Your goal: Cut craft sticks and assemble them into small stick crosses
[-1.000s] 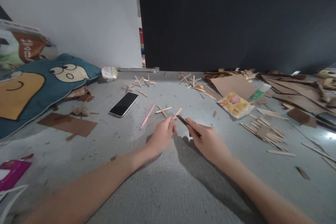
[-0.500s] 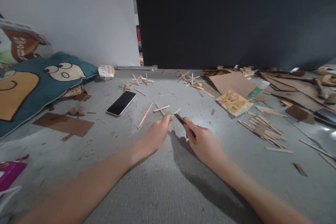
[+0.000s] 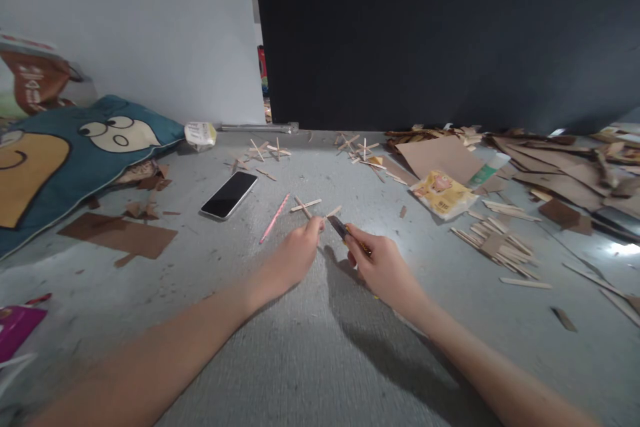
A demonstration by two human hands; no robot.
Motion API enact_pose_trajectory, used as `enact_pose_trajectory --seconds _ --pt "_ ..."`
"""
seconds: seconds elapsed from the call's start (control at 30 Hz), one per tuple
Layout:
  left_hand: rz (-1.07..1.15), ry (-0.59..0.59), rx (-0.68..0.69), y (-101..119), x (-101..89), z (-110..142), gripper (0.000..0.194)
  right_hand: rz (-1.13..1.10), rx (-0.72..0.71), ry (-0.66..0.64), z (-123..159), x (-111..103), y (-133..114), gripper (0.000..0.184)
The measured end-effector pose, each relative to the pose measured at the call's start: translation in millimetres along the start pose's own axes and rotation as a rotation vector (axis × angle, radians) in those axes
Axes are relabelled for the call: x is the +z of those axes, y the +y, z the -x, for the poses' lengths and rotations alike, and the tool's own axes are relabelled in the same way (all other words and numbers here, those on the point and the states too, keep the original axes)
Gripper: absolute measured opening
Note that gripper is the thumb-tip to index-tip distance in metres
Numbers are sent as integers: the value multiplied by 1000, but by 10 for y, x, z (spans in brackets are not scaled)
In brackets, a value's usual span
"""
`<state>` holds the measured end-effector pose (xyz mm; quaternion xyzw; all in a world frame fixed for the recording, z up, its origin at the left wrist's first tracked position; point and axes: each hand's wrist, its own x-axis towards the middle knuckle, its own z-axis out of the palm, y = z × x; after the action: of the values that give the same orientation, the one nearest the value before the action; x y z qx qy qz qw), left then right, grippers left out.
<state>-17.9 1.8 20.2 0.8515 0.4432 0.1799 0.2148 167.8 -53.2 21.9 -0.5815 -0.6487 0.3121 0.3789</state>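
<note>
My left hand (image 3: 295, 250) is closed in a pinch around a thin wooden craft stick (image 3: 332, 213), whose light end sticks out past the fingertips. In my right hand (image 3: 377, 257) is a utility knife (image 3: 341, 229), its dark blade touching or very near that stick. Just beyond my left hand lie two crossed craft sticks (image 3: 306, 205); the near end of one is partly hidden by the fingers. A pink striped pencil-like rod (image 3: 275, 218) rests on the grey surface left of them.
A phone (image 3: 229, 195) lies to the left, near a blue cartoon cushion (image 3: 110, 140). Small stick assemblies (image 3: 270, 150) stand farther back. To the right are a yellow packet (image 3: 443, 195), a glue stick (image 3: 489, 170), bundled craft sticks (image 3: 495, 245) and cardboard pieces (image 3: 565, 160).
My right hand and the knife have tilted slightly, showing more of the patterned handle. My left hand keeps its pinch. The whole view has shifted a little.
</note>
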Motion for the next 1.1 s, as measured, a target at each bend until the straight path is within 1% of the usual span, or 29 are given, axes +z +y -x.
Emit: enact_pose_trajectory --seconds 0.2,0.33,0.47,0.57,0.67,0.73,0.8,0.93,1.1 --pt "-1 20 3 -26 34 -4 43 -190 85 -50 -5 8 -19 30" --pt "17 30 6 -35 47 -11 43 -296 189 -90 -17 4 -38 31" --pt "24 23 0 -17 32 5 44 -407 275 -157 -23 -35 -84 34" --pt "46 52 -2 -42 61 -8 40 -514 325 -202 -25 -70 -104 34" --pt "101 112 -8 -115 135 -58 30 -636 371 -216 -28 -67 -93 35" --pt "156 158 -4 -163 185 -97 25 -693 374 -196 -27 -32 -73 35" --pt "207 185 1 -183 217 -124 23 -722 353 -174 -21 24 -57 35" --pt "353 229 -32 -127 229 -140 28 -707 280 -146 5 141 -57 35" --pt "515 267 -34 -50 235 -144 36 -673 228 -191 31 204 -66 35"
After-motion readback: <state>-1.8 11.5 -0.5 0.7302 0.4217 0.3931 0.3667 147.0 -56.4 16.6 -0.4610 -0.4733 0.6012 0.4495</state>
